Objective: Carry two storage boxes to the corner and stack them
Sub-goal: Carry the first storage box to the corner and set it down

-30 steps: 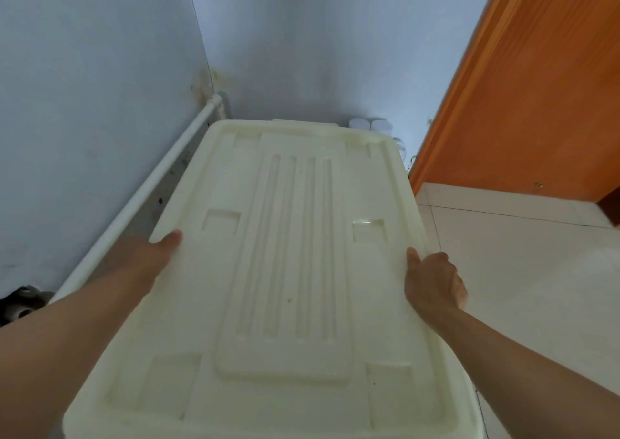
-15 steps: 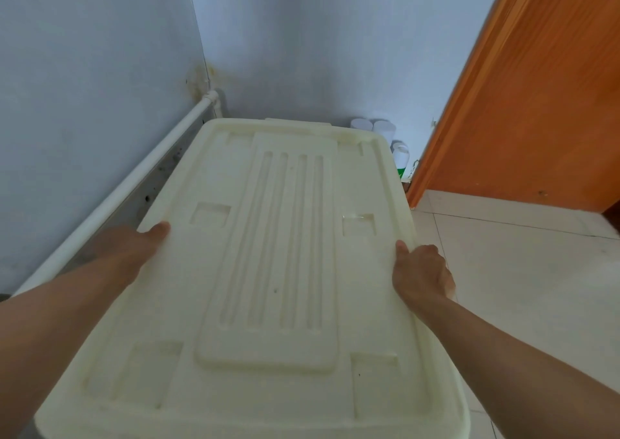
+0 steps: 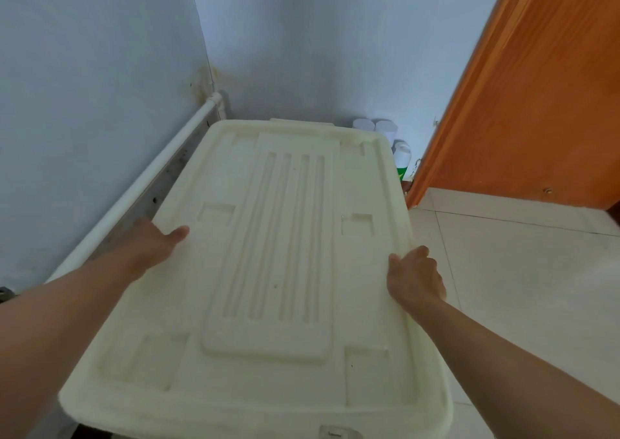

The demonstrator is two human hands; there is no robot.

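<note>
Cream ribbed plastic storage box (image 3: 268, 270) sits lower now; left hand (image 3: 152, 247) and right hand (image 3: 414, 279) still gripping its lid edges.

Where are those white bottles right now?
In the head view, the white bottles stand on the floor against the back wall, right of the storage box, beside the orange door.

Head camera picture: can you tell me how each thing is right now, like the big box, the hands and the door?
Storage box: lid on, held at both long sides.
Left hand: gripping the box's left edge, thumb on the lid.
Right hand: gripping the box's right edge.
Wooden door: swung open, near the wall.
White bottles: upright in the corner behind the box.
</note>
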